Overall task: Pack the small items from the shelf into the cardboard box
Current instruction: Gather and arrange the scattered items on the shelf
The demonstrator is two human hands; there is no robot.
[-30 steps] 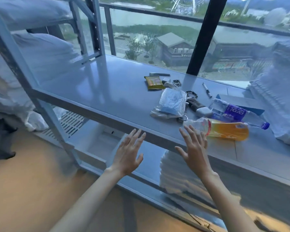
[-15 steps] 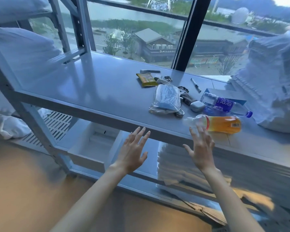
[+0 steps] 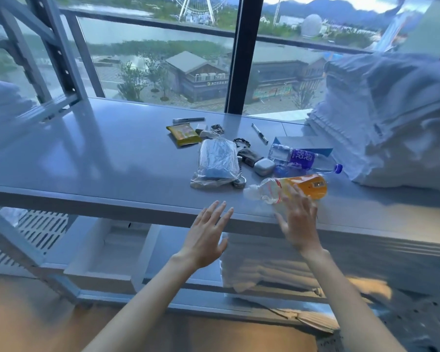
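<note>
Small items lie on the grey metal shelf (image 3: 99, 158): an orange drink bottle (image 3: 300, 187) on its side, a water bottle with a purple label (image 3: 302, 160), a clear plastic bag with something blue inside (image 3: 217, 162), a yellow packet (image 3: 183, 133), a silver earbud case (image 3: 264, 166), two pens (image 3: 188, 120) (image 3: 259, 133), keys and a bracelet. My right hand (image 3: 299, 222) hovers open just in front of the orange bottle, fingers spread. My left hand (image 3: 208, 232) is open at the shelf's front edge, below the bag. A flattened piece of cardboard (image 3: 308, 320) shows on the floor.
A tall stack of folded white linen (image 3: 391, 115) fills the shelf's right end. More folded towels (image 3: 264, 265) and a white tray (image 3: 107, 252) sit on the lower shelf. Window glass stands behind the shelf, and the rack's uprights (image 3: 61, 57) rise at left.
Both hands have moved up and forward towards the shelf. The right hand now overlaps the orange bottle's near side. The view has come closer to the items.
</note>
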